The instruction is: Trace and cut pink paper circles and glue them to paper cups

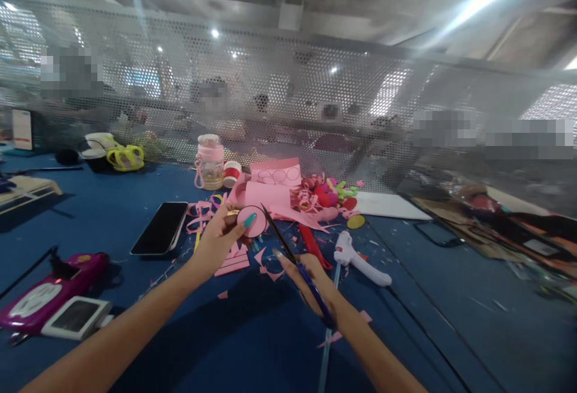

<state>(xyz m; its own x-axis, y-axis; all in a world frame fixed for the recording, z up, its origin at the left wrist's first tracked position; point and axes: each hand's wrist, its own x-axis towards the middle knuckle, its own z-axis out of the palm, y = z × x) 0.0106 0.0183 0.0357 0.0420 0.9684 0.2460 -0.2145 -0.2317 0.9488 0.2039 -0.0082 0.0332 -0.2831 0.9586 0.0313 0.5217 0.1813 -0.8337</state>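
Observation:
Pinched in my left hand is a round pink paper disc with a dark outline along its rim, my thumb lying across its face. My right hand grips a pair of scissors with dark blue handles. Their blades point up and left, the tips beside the right edge of the disc. Below the disc, pink paper scraps lie on the blue table. Behind it are pink sheets, and one piece has several circles drawn on it.
A white glue gun with a cable lies to the right. On the left are a phone and a purple power strip. Farther back stands a pink-lidded bottle, near a heap of colourful craft pieces. A perforated metal screen runs behind.

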